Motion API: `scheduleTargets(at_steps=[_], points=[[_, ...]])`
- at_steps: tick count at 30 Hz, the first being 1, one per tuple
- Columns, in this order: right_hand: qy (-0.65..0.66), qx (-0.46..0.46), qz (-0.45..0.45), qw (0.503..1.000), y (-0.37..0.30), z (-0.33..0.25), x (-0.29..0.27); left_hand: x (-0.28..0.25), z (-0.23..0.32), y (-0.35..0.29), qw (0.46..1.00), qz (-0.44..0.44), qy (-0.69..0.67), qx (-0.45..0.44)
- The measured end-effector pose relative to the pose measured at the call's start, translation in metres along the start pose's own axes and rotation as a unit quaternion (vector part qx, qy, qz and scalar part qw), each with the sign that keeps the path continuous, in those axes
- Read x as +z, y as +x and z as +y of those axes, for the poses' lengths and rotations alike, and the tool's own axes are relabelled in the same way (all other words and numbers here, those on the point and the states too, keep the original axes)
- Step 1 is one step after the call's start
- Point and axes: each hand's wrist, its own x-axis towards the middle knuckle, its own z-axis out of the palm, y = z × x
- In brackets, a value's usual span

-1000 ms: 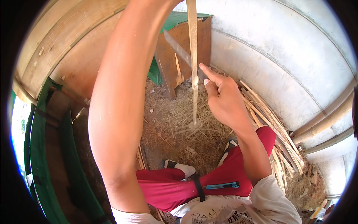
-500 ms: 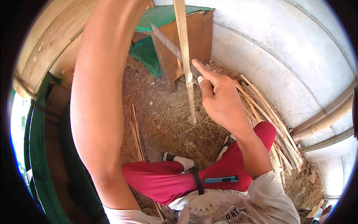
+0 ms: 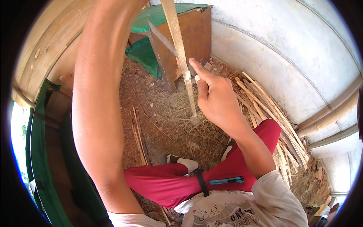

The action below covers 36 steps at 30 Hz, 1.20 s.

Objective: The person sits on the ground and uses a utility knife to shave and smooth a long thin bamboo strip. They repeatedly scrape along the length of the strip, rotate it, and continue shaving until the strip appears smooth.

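Note:
A long pale strip of split bamboo or wood point(image 3: 174, 34) stands nearly upright in front of me, its lower end hanging over the straw-covered ground. My right hand point(image 3: 219, 94) is closed around the handle of a long knife point(image 3: 162, 38), index finger stretched along it. The blade points up and left, crossing behind the strip near a notched spot; whether its edge touches there I cannot make out. Up the left side runs my left forearm point(image 3: 100, 94), leaving the picture at the top, so my left hand is out of sight.
A brown wooden box point(image 3: 193, 34) with green sheeting stands ahead by a pale curved wall point(image 3: 264, 45). Split strips point(image 3: 280, 113) lie in a pile at right; thinner sticks point(image 3: 139, 136) lie left of my feet. On my lap rests a blue box cutter point(image 3: 227, 181).
The strip's upper part has swung a little to the left. My right hand and the knife have shifted slightly left and up, still at the notched spot.

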Motion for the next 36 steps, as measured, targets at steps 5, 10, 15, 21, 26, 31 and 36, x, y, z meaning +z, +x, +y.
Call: scheduleTargets(at_steps=[5, 10, 15, 21, 26, 31, 36], points=[[0.016, 0.085, 0.013, 0.996, 0.001, 0.019, -0.017, 0.025, -0.020, -0.004, 0.998, 0.042, -0.026, -0.042], [0.100, 0.132, -0.014, 0.986, 0.004, 0.021, -0.018, 0.014, -0.023, -0.006, 0.999, 0.042, 0.007, 0.008], [0.041, 0.125, 0.007, 0.991, 0.009, 0.017, -0.028, 0.022, -0.040, -0.003, 1.000, 0.024, 0.005, 0.020], [0.008, 0.163, -0.067, 0.984, 0.003, -0.014, -0.022, 0.012, -0.015, -0.009, 0.998, 0.041, 0.038, 0.013], [-0.001, 0.043, 0.034, 0.999, 0.011, 0.006, -0.016, 0.019, -0.017, -0.003, 0.999, 0.033, 0.022, -0.028], [0.012, -0.006, 0.116, 0.993, 0.022, -0.031, -0.048, 0.025, -0.022, 0.002, 0.997, 0.067, 0.032, -0.022], [-0.023, -0.098, 0.177, 0.979, 0.023, -0.040, -0.036, 0.022, -0.020, 0.001, 0.995, 0.085, 0.044, -0.033]])
